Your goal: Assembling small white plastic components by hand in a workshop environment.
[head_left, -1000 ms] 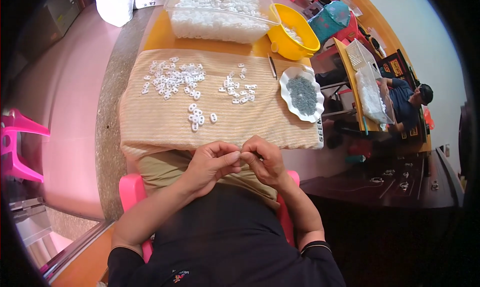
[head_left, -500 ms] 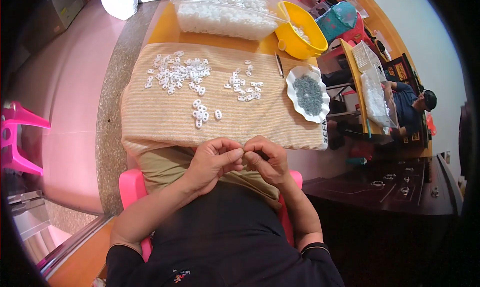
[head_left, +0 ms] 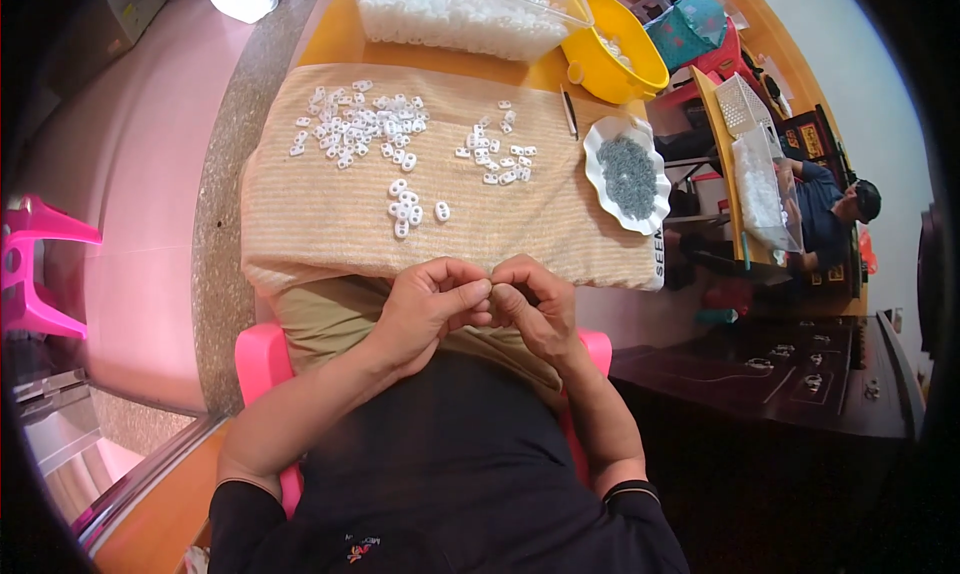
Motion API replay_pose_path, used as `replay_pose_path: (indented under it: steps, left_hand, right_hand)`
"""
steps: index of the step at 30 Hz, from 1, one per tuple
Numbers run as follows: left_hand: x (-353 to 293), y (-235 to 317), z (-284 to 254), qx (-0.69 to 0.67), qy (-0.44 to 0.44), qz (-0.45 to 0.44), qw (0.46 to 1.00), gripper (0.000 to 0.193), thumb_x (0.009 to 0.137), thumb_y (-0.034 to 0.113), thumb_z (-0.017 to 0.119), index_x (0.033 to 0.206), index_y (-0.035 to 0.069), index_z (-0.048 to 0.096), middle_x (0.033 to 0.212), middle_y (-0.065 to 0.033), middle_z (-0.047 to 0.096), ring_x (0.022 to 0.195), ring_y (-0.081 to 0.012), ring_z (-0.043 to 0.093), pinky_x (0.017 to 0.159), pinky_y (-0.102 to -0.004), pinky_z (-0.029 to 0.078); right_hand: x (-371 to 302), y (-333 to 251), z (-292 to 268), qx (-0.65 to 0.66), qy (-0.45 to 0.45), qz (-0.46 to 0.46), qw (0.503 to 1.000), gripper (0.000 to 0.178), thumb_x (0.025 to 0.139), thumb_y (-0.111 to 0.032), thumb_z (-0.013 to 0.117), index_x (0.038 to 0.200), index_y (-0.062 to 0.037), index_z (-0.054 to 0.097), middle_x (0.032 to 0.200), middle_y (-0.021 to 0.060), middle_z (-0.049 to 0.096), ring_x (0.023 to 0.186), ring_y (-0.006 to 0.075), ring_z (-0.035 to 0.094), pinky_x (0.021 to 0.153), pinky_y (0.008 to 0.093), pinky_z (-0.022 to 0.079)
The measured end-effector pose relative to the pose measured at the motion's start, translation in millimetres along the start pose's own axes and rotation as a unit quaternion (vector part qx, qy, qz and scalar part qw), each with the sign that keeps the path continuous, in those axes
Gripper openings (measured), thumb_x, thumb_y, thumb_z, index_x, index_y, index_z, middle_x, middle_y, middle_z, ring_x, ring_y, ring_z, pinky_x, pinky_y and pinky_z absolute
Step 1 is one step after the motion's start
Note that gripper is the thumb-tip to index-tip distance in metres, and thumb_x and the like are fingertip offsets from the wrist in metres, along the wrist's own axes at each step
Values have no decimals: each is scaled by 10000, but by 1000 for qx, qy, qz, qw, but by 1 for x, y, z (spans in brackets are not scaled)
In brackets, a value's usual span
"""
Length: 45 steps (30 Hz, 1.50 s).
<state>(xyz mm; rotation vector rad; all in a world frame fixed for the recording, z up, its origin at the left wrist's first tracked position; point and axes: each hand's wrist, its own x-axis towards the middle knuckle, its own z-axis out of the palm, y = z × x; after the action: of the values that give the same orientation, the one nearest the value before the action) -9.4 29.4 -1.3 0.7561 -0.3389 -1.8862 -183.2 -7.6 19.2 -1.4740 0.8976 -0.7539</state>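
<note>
My left hand [head_left: 437, 302] and my right hand [head_left: 534, 304] meet in front of my body, just off the near edge of a striped towel [head_left: 320, 214]. Thumb and fingers of each are pinched, tips touching; whatever sits between them is too small or hidden to make out. Closest on the towel lies a small cluster of white oval two-hole pieces [head_left: 405, 212], with a single white oval piece [head_left: 442, 211] beside it. Farther off are a bigger heap of small white two-hole pieces [head_left: 365, 126] and a looser group of white two-hole pieces [head_left: 497, 154].
To the right, a white wavy-rimmed dish [head_left: 594, 179] holds small grey parts. A dark pen-like tool [head_left: 569, 112] lies near it. Beyond stand a clear tub [head_left: 440, 19] of white pieces and a yellow basin [head_left: 610, 79]. Another person [head_left: 825, 199] sits at a table, right.
My view has tilted slightly, so the towel and its pieces appear higher in the picture. Both hands remain pinched together in nearly the same place.
</note>
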Motion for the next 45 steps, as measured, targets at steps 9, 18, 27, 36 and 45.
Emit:
replay_pose_path:
  steps: [9, 18, 27, 36, 45]
  left_hand:
    - [1, -1, 0, -1, 13, 3, 1000, 177, 888, 49, 612, 1057, -6, 607, 918, -66, 652, 800, -119, 638, 731, -250, 562]
    - [1, -1, 0, 10, 25, 12, 1000, 180, 880, 44, 619, 1050, -11, 598, 910, -75, 654, 793, -127, 645, 728, -255, 564]
    - [1, -1, -1, 21, 32, 10, 999, 177, 875, 50, 628, 1039, -12, 605, 897, -74, 657, 777, -126, 646, 719, -255, 564]
    - [1, -1, -1, 38, 37, 14, 999, 173, 870, 50, 634, 1032, -11, 614, 884, -73, 663, 759, -123, 647, 703, -246, 556]
    - [1, -4, -1, 80, 44, 34, 995, 189, 868, 51, 643, 1041, -23, 631, 869, -77, 670, 738, -121, 649, 676, -226, 539]
  right_hand:
    - [1, 4, 0, 55, 25, 24, 998, 64, 939, -38, 535, 941, 21, 560, 871, 50, 541, 631, 72, 530, 553, 203, 452]
    - [0, 8, 0, 22, 22, -3, 1000, 66, 939, -40, 538, 941, 22, 559, 871, 48, 542, 635, 69, 545, 559, 197, 469]
    - [1, 13, 0, 4, 25, -17, 1000, 73, 942, -50, 540, 937, 21, 559, 854, 40, 542, 642, 65, 544, 565, 194, 459]
    - [1, 17, -1, -83, 19, -47, 995, 65, 937, -46, 549, 931, 18, 562, 845, 35, 546, 635, 55, 532, 560, 188, 438]
    - [0, 19, -2, -90, 11, -32, 995, 100, 950, -71, 534, 904, 16, 557, 830, 26, 536, 637, 52, 520, 565, 189, 432]
